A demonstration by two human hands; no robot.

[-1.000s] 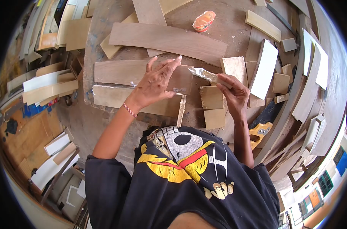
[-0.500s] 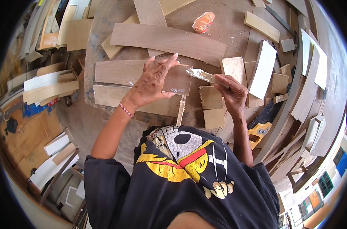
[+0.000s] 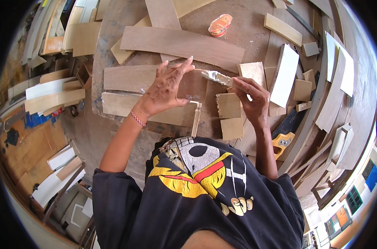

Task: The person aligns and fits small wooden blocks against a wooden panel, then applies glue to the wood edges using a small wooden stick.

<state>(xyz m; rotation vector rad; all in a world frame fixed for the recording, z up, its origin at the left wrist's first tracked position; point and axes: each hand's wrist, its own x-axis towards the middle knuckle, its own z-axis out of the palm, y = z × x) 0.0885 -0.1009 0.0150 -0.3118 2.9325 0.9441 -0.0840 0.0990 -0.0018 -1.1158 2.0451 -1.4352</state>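
Note:
My left hand (image 3: 164, 88) grips a small brown wooden panel (image 3: 192, 88) by its opposite edges, thumb below and fingers above. Faint light marks show on the panel's face. Between the thumb and fingers of my right hand (image 3: 254, 99) is a flat stick (image 3: 218, 78) coated with white paste that looks like glue. The stick's coated tip is at the panel's upper right edge; whether it touches cannot be made out. A narrow wood strip (image 3: 196, 118) with a rough edge stands out below the panel.
An orange-red cup (image 3: 220, 25) with a torn rim stands at the back. Curved boards (image 3: 182, 46) lie beyond my hands. Wood blocks (image 3: 231, 128) and a white board (image 3: 284, 76) are on the right, near a yellow-handled handsaw (image 3: 283, 143).
The right hand and stick have shifted slightly, bringing the coated end to the panel's upper edge. More pale edge shows near my left thumb. My left hand has barely moved.

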